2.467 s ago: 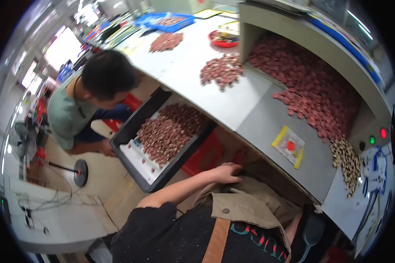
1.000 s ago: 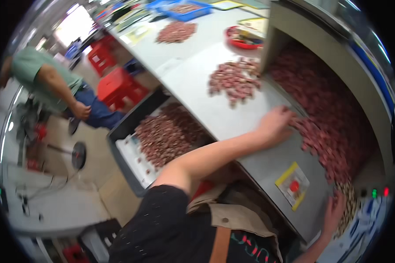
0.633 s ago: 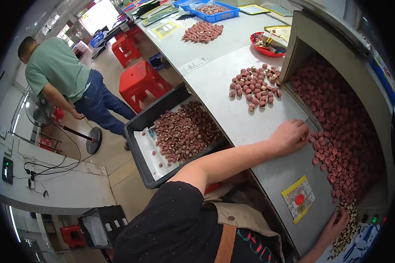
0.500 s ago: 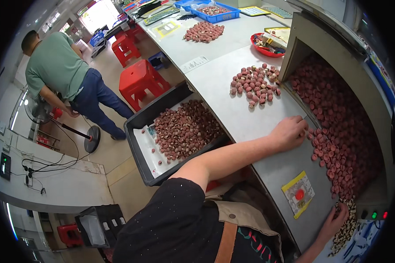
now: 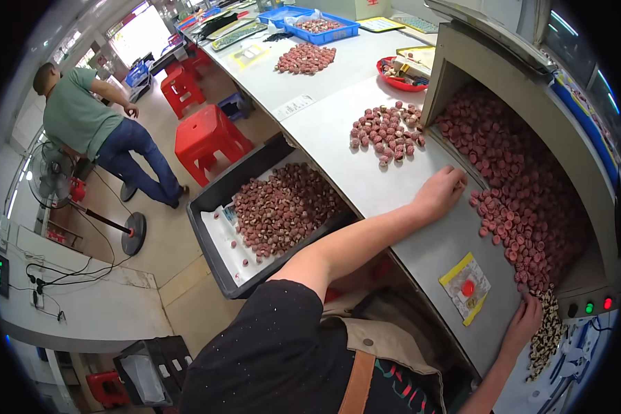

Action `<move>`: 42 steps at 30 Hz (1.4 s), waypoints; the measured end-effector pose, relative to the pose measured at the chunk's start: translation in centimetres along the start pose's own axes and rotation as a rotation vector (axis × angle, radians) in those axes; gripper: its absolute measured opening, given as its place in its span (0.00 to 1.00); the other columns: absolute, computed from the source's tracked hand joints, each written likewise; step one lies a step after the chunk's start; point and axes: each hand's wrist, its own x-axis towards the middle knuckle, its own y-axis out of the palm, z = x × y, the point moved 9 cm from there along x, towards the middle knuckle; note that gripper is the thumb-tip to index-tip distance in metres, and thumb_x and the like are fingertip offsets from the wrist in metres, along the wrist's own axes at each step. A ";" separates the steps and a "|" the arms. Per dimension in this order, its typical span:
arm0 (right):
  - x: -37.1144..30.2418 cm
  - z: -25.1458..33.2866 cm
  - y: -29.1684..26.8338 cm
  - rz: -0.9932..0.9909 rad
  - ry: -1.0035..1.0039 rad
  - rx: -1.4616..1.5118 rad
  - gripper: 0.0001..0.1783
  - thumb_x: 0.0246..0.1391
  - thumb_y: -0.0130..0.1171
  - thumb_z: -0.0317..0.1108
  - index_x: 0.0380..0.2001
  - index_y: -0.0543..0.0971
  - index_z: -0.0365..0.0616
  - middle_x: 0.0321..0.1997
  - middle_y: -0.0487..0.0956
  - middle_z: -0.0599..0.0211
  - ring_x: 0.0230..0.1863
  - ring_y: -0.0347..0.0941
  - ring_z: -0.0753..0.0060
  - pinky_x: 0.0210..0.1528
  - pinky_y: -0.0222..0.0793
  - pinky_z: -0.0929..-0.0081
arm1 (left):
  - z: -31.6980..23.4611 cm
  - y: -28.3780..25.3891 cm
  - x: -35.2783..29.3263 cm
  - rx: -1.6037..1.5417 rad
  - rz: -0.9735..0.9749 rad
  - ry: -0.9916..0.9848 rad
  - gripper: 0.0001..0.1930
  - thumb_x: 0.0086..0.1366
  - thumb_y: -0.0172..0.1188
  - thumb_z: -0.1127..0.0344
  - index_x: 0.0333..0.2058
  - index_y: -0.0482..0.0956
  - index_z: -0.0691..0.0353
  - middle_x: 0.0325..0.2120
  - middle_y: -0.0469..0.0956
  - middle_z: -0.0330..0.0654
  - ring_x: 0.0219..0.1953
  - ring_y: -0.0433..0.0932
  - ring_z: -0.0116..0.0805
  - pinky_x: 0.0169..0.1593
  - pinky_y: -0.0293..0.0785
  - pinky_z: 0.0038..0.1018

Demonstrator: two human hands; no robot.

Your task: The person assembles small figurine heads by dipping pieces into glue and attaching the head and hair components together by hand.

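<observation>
My left hand (image 5: 440, 194) rests palm down on the grey metal table (image 5: 366, 172), its curled fingertips touching the edge of a large heap of small round reddish-brown caps (image 5: 524, 186) inside a grey machine chute. My right hand (image 5: 523, 323) lies at the chute's lower end, fingers against a patch of pale speckled pieces (image 5: 548, 334). Whether either hand holds any pieces is hidden. A smaller pile of the same caps (image 5: 388, 131) sits on the table just beyond my left hand.
A black tray (image 5: 217, 200) with more caps hangs below the table edge. Another cap pile (image 5: 305, 58), a blue crate (image 5: 317, 24) and a red bowl (image 5: 393, 74) stand farther back. A person in a green shirt (image 5: 90, 127) stands near red stools (image 5: 210, 134) and a floor fan (image 5: 52, 183).
My left arm rose from my lap to the chute's edge and has stayed there. My right hand came to the chute's lower end. The other person stood up and stepped away.
</observation>
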 end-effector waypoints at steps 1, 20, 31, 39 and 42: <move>0.0 0.0 -0.1 0.000 0.025 0.017 0.12 0.56 0.48 0.27 0.43 0.71 0.36 0.43 0.71 0.53 0.46 0.67 0.54 0.48 0.63 0.64 | -0.2 0.1 -0.2 0.000 -0.002 -0.002 0.06 0.56 0.54 0.70 0.34 0.73 0.60 0.33 0.69 0.51 0.35 0.72 0.51 0.39 0.70 0.39; -0.4 -0.1 -0.6 0.081 0.043 0.340 0.09 0.58 0.48 0.28 0.40 0.71 0.35 0.40 0.70 0.60 0.42 0.68 0.65 0.43 0.65 0.74 | 0.6 -0.1 0.6 -0.106 -0.075 -0.008 0.11 0.61 0.52 0.70 0.41 0.76 0.66 0.36 0.70 0.49 0.37 0.73 0.42 0.43 0.71 0.30; -0.2 1.4 -0.4 0.183 0.138 0.315 0.05 0.56 0.51 0.26 0.34 0.70 0.35 0.35 0.68 0.59 0.36 0.67 0.63 0.38 0.65 0.71 | 0.2 -0.3 0.5 -0.141 -0.028 -0.020 0.08 0.61 0.54 0.69 0.39 0.76 0.62 0.35 0.70 0.47 0.36 0.73 0.40 0.42 0.71 0.29; -1.0 -0.4 -0.3 0.244 0.227 0.252 0.07 0.56 0.52 0.29 0.35 0.70 0.35 0.35 0.68 0.58 0.35 0.67 0.62 0.38 0.64 0.70 | 0.7 -0.9 0.2 -0.233 -0.058 -0.097 0.09 0.61 0.54 0.69 0.40 0.75 0.64 0.33 0.72 0.46 0.34 0.74 0.38 0.40 0.71 0.29; -1.3 -1.7 -0.3 0.284 0.247 0.290 0.09 0.57 0.51 0.30 0.39 0.71 0.36 0.39 0.70 0.57 0.38 0.68 0.63 0.42 0.65 0.72 | 1.3 -0.2 -0.7 -0.667 0.044 -0.301 0.12 0.64 0.52 0.65 0.45 0.74 0.63 0.38 0.73 0.41 0.37 0.74 0.28 0.42 0.72 0.25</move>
